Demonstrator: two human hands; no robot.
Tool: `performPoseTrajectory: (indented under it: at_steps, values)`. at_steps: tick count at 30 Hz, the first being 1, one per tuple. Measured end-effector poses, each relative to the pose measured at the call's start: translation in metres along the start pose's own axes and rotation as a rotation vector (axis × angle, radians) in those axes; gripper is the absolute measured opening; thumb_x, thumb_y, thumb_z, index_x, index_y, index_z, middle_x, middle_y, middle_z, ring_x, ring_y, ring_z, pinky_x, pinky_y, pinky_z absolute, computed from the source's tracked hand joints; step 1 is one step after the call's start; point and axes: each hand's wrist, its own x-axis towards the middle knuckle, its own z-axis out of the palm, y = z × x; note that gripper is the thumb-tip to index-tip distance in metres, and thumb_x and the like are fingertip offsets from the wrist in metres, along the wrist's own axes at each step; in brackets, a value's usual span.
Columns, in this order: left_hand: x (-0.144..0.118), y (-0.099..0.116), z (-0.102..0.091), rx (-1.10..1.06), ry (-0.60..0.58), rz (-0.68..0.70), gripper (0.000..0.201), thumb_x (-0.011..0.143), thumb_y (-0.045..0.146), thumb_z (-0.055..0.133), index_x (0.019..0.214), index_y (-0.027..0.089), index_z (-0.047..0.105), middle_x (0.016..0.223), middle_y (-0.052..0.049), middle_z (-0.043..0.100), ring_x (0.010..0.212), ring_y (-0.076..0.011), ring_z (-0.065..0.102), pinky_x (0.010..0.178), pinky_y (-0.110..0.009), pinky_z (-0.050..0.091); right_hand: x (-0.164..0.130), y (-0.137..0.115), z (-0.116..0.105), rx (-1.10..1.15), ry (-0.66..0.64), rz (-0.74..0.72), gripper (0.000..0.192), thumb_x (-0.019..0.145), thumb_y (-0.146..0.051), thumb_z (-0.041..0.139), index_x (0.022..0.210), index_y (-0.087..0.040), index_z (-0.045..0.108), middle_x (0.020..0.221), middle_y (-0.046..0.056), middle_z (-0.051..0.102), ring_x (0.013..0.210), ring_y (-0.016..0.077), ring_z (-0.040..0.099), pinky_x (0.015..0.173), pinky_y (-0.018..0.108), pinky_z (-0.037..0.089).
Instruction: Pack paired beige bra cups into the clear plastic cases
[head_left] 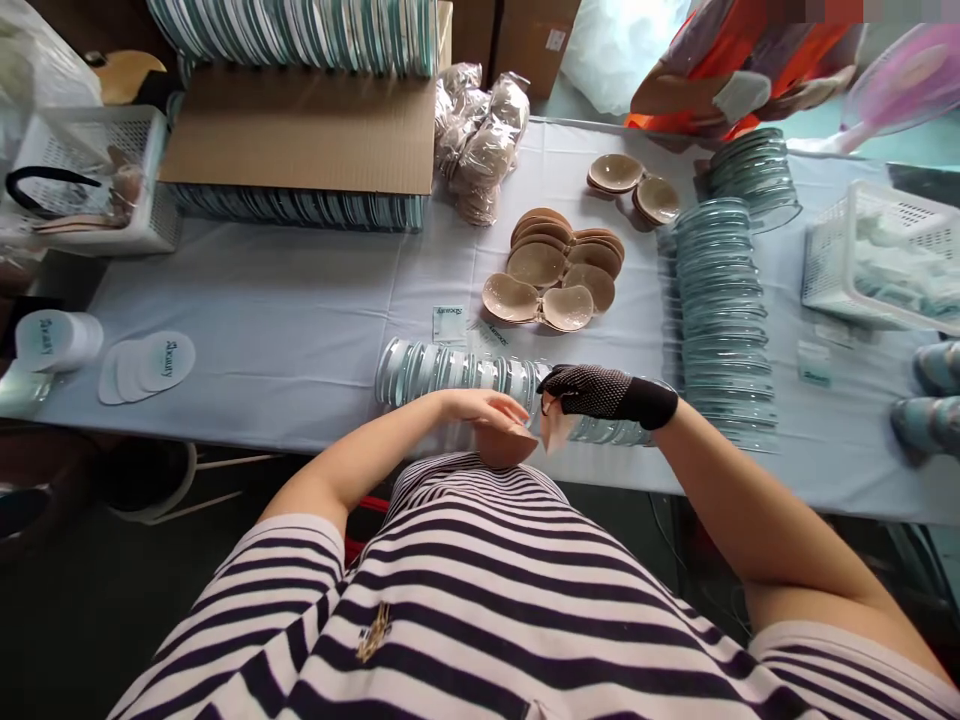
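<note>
A: Where does the cup (502, 447) lie from the left grip (487, 407)?

B: Right under it, on the near side, between the fingers and the striped shirt (465, 560). I can't tell whether it touches the shirt.

A: Its long axis?

B: Roughly left to right, with a pointed corner toward the right grip (589, 390).

A: Which hand is nearer?

B: The left; it's on the cup. The right, in a black glove (652, 400), is just beside that corner.

A: How open is the left grip?

B: Not spread. Its bare fingers bend over the rim and hold the cup. The thumb is hidden, so how firmly is unclear.

A: And the right?

B: Its fingertips look pressed together on a tan flap (553, 428) that hangs down to a point. A narrow gap shows between flap and cup; whether they join higher up, I can't tell.

A: What's around?

B: Just beyond both grips, a row of clear packs (450, 370) on the bench (300, 290). Farther beyond, a cup pile (536, 265). Right of the right grip, clear shells (724, 320).
</note>
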Motion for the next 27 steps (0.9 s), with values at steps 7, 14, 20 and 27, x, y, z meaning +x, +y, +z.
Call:
performPoseTrajectory:
  at_steps: [7, 14, 20, 27]
  values:
    - [-0.016, -0.043, -0.014, -0.160, -0.284, -0.043, 0.118, 0.053, 0.054, 0.085, 0.154, 0.031, 0.028, 0.156, -0.008, 0.039, 0.144, -0.0281, 0.035, 0.112, -0.038, 0.034, 0.002, -0.065, -0.027, -0.179, -0.099, -0.072, 0.017, 0.086, -0.033, 0.062, 0.087, -0.021, 0.074, 0.089, 0.004, 0.072, 0.081, 0.0166, 0.060, 0.073, 0.027, 0.044]
    - [-0.021, -0.078, 0.003, 0.214, -0.218, -0.107, 0.123, 0.053, 0.039, 0.089, 0.156, 0.028, 0.024, 0.163, -0.007, 0.023, 0.151, -0.0314, 0.017, 0.122, -0.043, 0.016, 0.024, -0.070, -0.016, -0.250, -0.195, 0.067, 0.013, 0.083, -0.023, 0.061, 0.078, -0.019, 0.071, 0.074, -0.001, 0.069, 0.065, 0.0114, 0.053, 0.062, 0.023, 0.036]
    - [-0.054, -0.102, 0.008, 0.206, -0.040, -0.037, 0.119, 0.059, 0.039, 0.084, 0.158, 0.021, 0.021, 0.163, -0.012, 0.025, 0.149, -0.0335, 0.022, 0.122, -0.044, 0.019, 0.013, -0.043, -0.004, -0.091, -0.182, 0.127, 0.013, 0.080, -0.019, 0.058, 0.079, -0.018, 0.071, 0.077, 0.000, 0.073, 0.064, 0.0125, 0.058, 0.062, 0.024, 0.040]
    - [-0.012, -0.099, 0.031, 0.335, 0.298, 0.080, 0.044, 0.082, 0.033, 0.058, 0.122, 0.020, 0.068, 0.123, -0.007, 0.070, 0.116, -0.0233, 0.061, 0.107, -0.036, 0.040, 0.021, -0.045, -0.005, -0.166, -0.168, 0.100, 0.015, 0.079, -0.018, 0.056, 0.079, -0.019, 0.071, 0.074, -0.002, 0.072, 0.060, 0.0109, 0.054, 0.058, 0.023, 0.037]
